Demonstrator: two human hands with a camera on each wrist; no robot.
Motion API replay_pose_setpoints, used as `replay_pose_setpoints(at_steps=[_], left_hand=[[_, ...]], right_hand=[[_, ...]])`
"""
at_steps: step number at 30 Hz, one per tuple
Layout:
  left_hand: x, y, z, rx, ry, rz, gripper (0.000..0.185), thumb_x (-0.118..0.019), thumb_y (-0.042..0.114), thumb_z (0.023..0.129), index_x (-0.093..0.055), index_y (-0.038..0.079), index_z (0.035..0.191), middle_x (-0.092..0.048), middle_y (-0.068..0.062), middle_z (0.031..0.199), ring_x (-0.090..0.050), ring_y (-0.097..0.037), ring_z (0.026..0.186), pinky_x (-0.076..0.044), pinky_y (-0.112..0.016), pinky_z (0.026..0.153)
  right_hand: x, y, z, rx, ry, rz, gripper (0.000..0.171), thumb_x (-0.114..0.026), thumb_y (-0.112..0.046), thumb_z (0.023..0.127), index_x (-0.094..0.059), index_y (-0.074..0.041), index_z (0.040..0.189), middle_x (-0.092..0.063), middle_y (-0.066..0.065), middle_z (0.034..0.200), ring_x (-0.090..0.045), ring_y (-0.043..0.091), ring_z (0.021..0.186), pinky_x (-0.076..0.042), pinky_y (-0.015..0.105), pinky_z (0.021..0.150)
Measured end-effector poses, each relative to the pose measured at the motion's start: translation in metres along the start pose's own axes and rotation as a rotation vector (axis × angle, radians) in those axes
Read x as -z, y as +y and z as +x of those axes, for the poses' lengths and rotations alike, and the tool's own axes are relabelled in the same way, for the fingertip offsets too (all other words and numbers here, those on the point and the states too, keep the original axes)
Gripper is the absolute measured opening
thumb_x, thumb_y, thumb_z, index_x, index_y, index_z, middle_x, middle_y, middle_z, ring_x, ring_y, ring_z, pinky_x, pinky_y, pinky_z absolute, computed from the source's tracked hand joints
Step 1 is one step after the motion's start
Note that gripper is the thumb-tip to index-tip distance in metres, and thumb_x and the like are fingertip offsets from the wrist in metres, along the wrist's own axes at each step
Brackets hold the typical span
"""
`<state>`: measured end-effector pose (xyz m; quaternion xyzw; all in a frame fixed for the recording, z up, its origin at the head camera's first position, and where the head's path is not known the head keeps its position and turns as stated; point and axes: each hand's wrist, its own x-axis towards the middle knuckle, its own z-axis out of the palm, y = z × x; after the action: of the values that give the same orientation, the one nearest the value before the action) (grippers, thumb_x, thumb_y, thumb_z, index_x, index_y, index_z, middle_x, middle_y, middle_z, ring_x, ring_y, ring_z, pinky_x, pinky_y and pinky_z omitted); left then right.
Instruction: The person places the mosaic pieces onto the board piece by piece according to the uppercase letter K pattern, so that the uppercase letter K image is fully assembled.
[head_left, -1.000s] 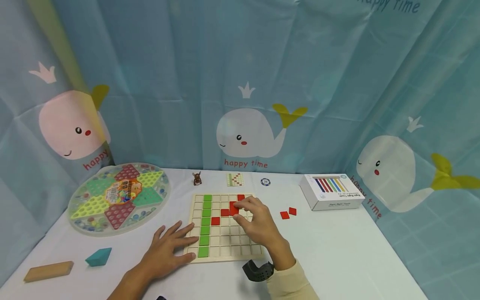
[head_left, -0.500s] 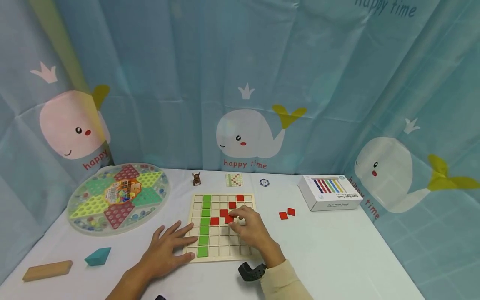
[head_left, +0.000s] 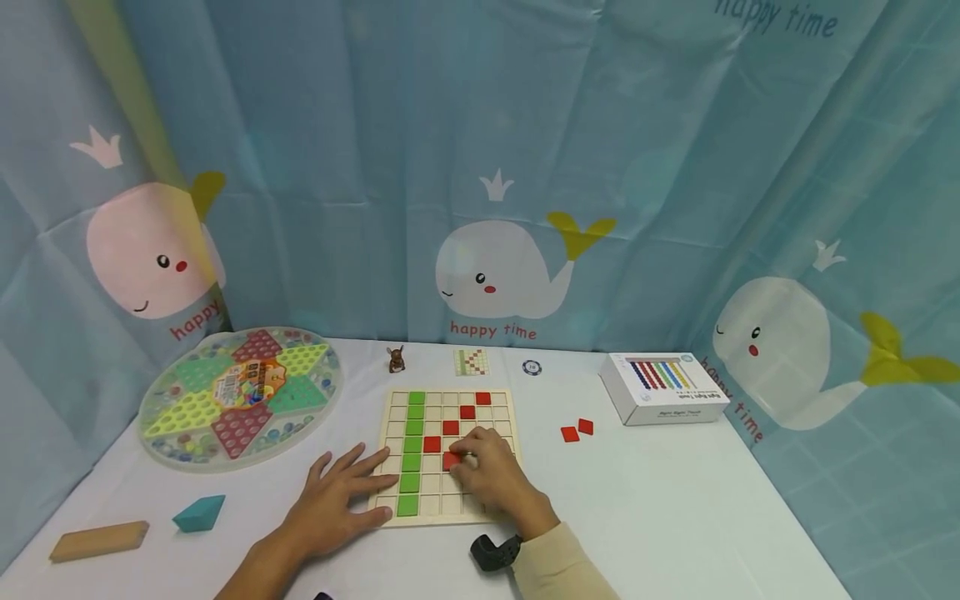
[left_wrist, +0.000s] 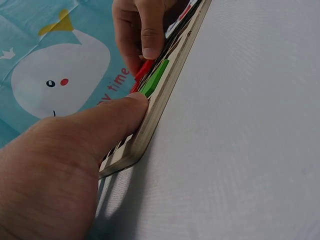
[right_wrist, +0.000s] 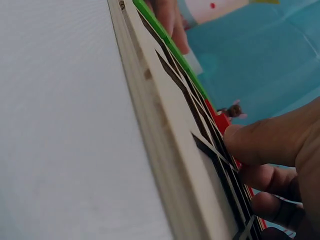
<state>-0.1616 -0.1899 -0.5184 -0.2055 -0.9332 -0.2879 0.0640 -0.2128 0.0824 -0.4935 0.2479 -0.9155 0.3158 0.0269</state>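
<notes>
Right hand (head_left: 491, 475) grip pinches a red tile (head_left: 452, 460) onto the grid board (head_left: 448, 454); your left hand (head_left: 337, 498) lies flat, steadying its edge; green column done, red diagonal partly laid; two spare red tiles (head_left: 577, 430) wait on the tabletop (head_left: 675, 500).

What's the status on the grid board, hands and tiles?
Left hand flat, steadying wooden grid board. Right hand pinching red tile on board. Two spare red tiles on table, nothing in the way.

Grid board (head_left: 447, 457) pale matt wood; red tile (head_left: 452, 460) smooth; tablecloth (head_left: 675, 500) white woven cloth.
</notes>
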Motion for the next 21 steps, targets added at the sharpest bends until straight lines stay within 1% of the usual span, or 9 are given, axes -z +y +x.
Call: replay_pose_setpoints(at_steps=[5, 11, 16, 21], left_hand=[[0.0, 0.0, -0.001, 0.0, 0.0, -0.008, 0.046, -0.07, 0.056, 0.08, -0.072, 0.029, 0.117, -0.049, 0.006, 0.143, -0.03, -0.034, 0.138, -0.006, -0.064, 0.104], [0.001, 0.001, -0.001, 0.0, -0.003, 0.003, 0.046, -0.07, 0.055, 0.079, -0.072, 0.028, 0.117, -0.049, 0.005, 0.143, -0.031, -0.034, 0.138, -0.007, -0.064, 0.104], [0.003, 0.002, -0.001, -0.005, 0.006, 0.002, 0.045, -0.071, 0.053, 0.079, -0.073, 0.027, 0.116, -0.049, 0.005, 0.142, -0.032, -0.035, 0.137, -0.008, -0.064, 0.104], [0.002, 0.002, -0.001, -0.008, 0.001, -0.003, 0.045, -0.071, 0.054, 0.08, -0.072, 0.028, 0.117, -0.049, 0.004, 0.143, -0.031, -0.035, 0.137, -0.007, -0.065, 0.104]], right_hand=[[-0.001, -0.001, 0.0, -0.008, -0.005, -0.033, 0.022, -0.071, -0.018, 0.085, -0.073, -0.014, 0.108, -0.055, -0.01, 0.101, -0.047, 0.011, 0.096, -0.043, 0.033, 0.084], [-0.003, 0.001, 0.001, 0.021, -0.006, -0.057, 0.022, -0.071, -0.018, 0.086, -0.074, -0.016, 0.107, -0.054, -0.011, 0.1, -0.046, 0.011, 0.093, -0.043, 0.032, 0.081], [-0.003, -0.001, 0.001, 0.018, -0.013, -0.061, 0.023, -0.071, -0.02, 0.086, -0.074, -0.019, 0.109, -0.053, -0.012, 0.101, -0.046, 0.011, 0.095, -0.043, 0.031, 0.081], [0.008, -0.006, 0.0, -0.019, 0.002, -0.001, 0.03, -0.071, -0.022, 0.087, -0.071, -0.015, 0.116, -0.054, -0.007, 0.104, -0.049, 0.012, 0.098, -0.046, 0.031, 0.082]])
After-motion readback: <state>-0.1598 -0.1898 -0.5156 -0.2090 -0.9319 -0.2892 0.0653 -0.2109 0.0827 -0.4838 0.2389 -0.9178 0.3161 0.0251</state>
